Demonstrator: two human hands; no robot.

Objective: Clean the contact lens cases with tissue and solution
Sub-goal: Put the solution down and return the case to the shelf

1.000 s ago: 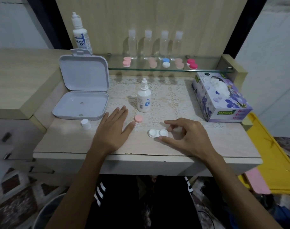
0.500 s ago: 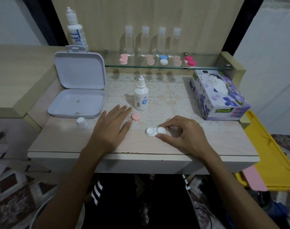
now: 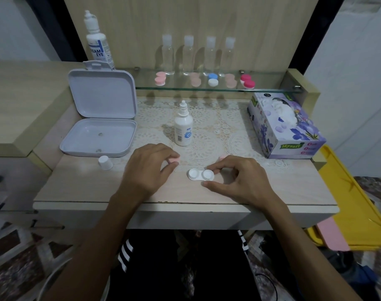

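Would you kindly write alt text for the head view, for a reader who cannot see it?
At a desk, the left hand pinches a pink cap while the right hand holds an open white lens case. Behind stand a small solution bottle, an open white box and a tissue box.

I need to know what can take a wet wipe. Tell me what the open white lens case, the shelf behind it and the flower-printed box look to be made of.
White lens case: likely moulded plastic, opaque, slight sheen, ridged rims on its two wells.
Shelf: glass, see-through, greenish edge, the cases on it mirrored.
Tissue box: printed cardboard by its folded edges, matte to slightly glossy, with soft white tissue at the top opening. It would probably take wetting worst.
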